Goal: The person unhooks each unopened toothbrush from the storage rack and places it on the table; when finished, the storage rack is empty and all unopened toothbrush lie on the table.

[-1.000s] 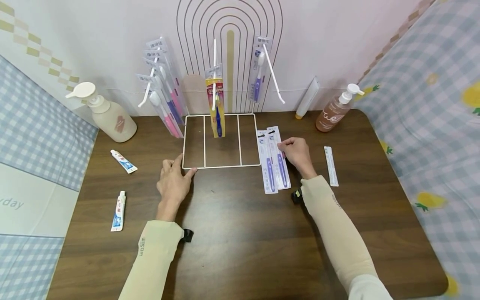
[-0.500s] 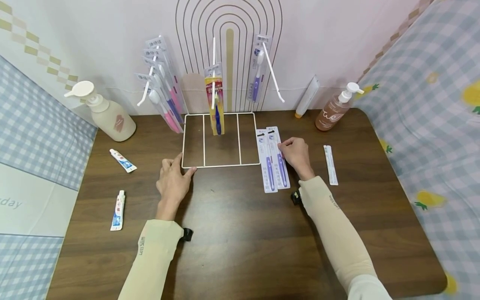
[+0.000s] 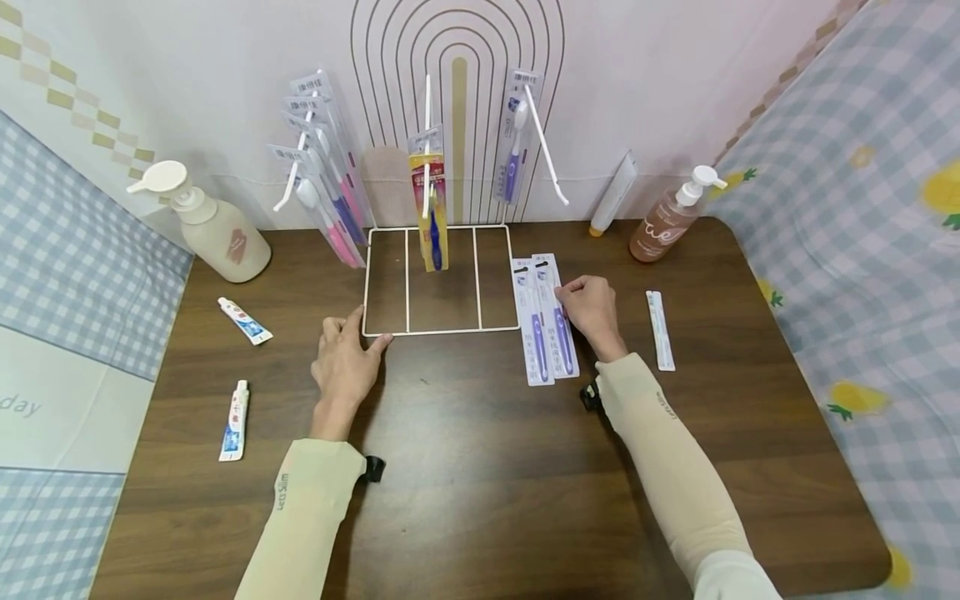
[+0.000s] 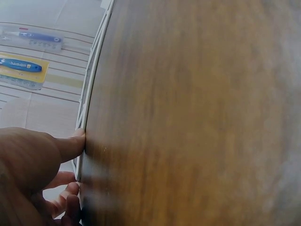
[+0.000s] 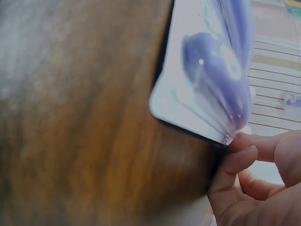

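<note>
Flat, left hand (image 3: 347,358) spread against the thin white wire rack (image 3: 439,331); right hand (image 3: 590,307) pinching a glossy toothbrush pack (image 3: 558,317).

A small mock shop display is suggested. Packaged toothbrushes (image 3: 327,187) are hung on the pegs of a white wire rack (image 3: 438,279) set on a brown table (image 3: 480,467). Pump bottles (image 3: 213,225) and toothpaste tubes (image 3: 244,321) are laid around it, and checked cloth (image 3: 870,208) is draped at the sides.
</note>
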Demonstrator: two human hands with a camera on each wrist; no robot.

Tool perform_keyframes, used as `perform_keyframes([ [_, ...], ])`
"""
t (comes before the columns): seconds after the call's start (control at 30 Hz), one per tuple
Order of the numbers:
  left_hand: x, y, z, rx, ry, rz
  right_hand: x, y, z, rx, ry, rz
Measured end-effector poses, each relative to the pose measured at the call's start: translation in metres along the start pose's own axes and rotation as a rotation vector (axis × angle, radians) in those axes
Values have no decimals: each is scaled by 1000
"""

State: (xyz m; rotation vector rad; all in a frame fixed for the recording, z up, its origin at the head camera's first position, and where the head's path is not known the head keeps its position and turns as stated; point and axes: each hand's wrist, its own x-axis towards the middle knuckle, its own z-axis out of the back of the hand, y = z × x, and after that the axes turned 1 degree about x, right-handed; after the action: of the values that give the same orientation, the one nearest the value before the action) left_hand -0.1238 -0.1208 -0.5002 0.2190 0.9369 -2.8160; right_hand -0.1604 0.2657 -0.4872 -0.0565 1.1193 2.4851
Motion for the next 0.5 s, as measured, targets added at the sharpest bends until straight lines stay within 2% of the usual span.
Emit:
perform_keyframes([
  [0.5,0,0,0,-6,-5,3,-2,-1,-2,-5,-28,15],
])
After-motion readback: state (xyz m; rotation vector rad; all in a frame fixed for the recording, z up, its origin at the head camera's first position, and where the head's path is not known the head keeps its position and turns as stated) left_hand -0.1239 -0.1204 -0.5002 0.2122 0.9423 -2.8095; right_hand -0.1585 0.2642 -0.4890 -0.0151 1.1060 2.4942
